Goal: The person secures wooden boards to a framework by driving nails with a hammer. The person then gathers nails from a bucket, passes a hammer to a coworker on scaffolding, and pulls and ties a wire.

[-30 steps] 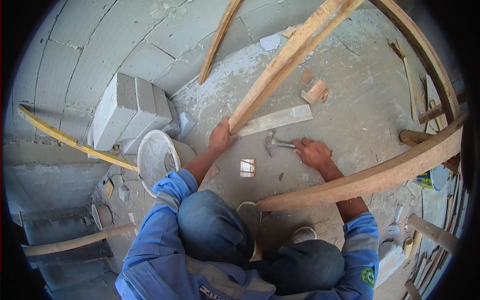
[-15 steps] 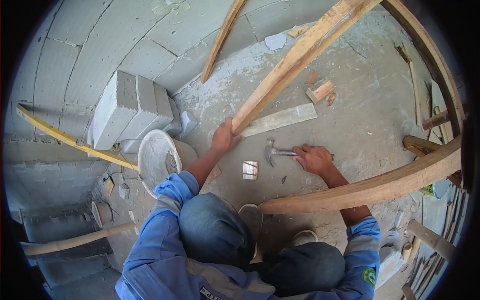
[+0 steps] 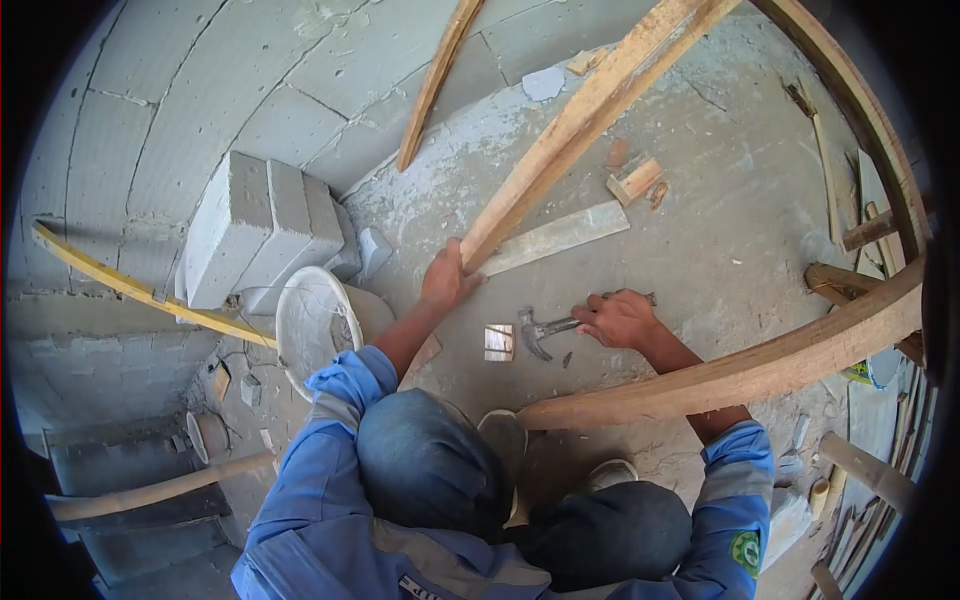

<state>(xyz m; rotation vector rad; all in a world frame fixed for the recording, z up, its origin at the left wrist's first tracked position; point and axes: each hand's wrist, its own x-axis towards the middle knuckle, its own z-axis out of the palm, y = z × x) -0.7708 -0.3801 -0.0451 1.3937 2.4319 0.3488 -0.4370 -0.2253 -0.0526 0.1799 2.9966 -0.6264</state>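
Observation:
My right hand (image 3: 618, 320) is closed around the handle of a claw hammer (image 3: 538, 332). The metal head points left, low over the concrete floor; I cannot tell whether it touches. My left hand (image 3: 449, 278) grips the lower end of a long wooden beam (image 3: 590, 120) that slants up to the top right. A flat grey board (image 3: 565, 238) lies on the floor by that beam end. Between my hands and nearer to me is a small square piece with a shiny face (image 3: 499, 342). Another thick timber (image 3: 720, 385) passes over my right forearm.
To the left stand grey blocks (image 3: 235, 230) against the wall and a white bucket (image 3: 318, 315). A yellow bar (image 3: 150, 287) reaches the bucket. Wood offcuts (image 3: 636, 182) lie ahead; poles and planks (image 3: 868, 475) are at the right.
The hammer head has swung slightly left and toward me, and its handle is now tilted. My right hand has shifted a little with it. My left hand stays at the beam end.

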